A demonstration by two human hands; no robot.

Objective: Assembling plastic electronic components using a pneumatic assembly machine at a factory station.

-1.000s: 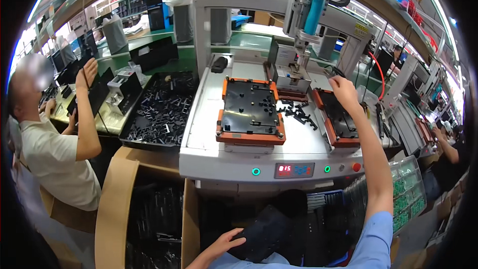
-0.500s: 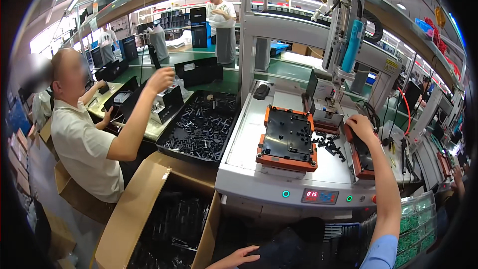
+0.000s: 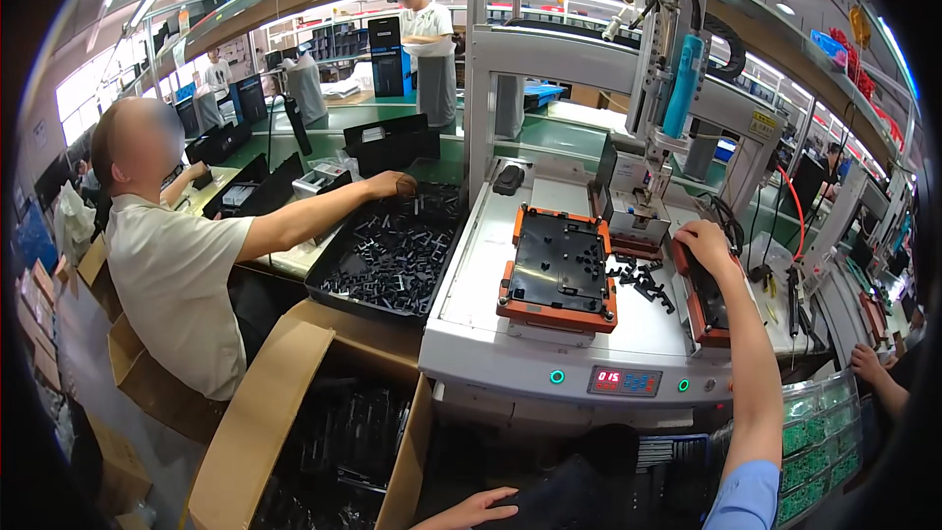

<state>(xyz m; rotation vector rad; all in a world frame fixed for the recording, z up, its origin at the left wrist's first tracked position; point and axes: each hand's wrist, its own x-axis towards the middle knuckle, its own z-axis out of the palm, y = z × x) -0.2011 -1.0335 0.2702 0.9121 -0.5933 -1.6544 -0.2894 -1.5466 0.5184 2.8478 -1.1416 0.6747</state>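
Observation:
My right hand (image 3: 705, 241) rests at the far end of an orange fixture (image 3: 708, 334) on the right of the machine bed, its fingers bent and close together. Whatever lies under those fingertips is hidden. A black plastic panel (image 3: 713, 299) sits in that fixture, partly covered by my forearm. At the lower edge, my left hand (image 3: 483, 508) has its fingers stretched out beside a dark, glossy sheet-like thing (image 3: 559, 503). Left of centre on the bed, a second orange fixture (image 3: 507, 296) carries a black panel (image 3: 557, 260) with small black pieces on it.
Loose black clips (image 3: 643, 280) lie between the fixtures. A screwdriving head (image 3: 677, 88) hangs from the gantry behind. Left stand a black tray (image 3: 316, 287) of small parts, with a co-worker's hand (image 3: 392, 185) over it, and an open cardboard box (image 3: 260, 402). Green circuit boards (image 3: 819, 447) lie at right.
The co-worker's raised hand has come down to the black tray of parts. My two hands stay in nearly the same places, while the view has shifted slightly.

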